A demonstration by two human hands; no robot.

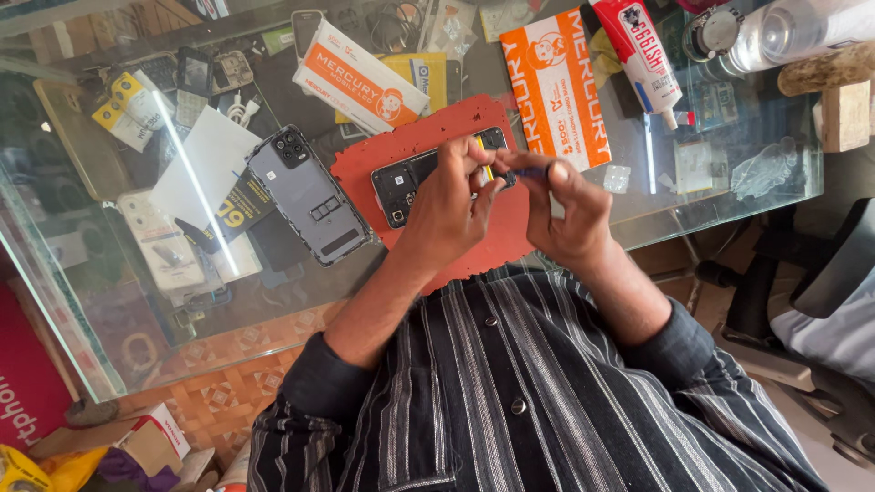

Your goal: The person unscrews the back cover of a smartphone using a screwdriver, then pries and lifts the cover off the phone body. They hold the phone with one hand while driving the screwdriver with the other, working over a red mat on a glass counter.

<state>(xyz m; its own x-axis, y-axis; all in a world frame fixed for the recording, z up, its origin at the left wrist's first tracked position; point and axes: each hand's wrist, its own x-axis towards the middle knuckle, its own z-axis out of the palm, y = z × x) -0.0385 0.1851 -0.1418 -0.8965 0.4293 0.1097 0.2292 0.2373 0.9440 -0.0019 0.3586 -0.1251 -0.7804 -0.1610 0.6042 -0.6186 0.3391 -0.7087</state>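
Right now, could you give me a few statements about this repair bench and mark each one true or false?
1. The opened phone lies on a red mat. True.
2. The left hand rests flat on the glass counter, away from the phone. False: both hands meet over the opened phone, the right hand pinching a slim dark tool.
3. A grey back cover with its camera block lies beside the mat. True.
4. The white tube stands upright on the mat. False: it lies tilted on the glass counter, beside an orange box.
5. The person's shirt is plain white. False: it is dark with pale stripes.
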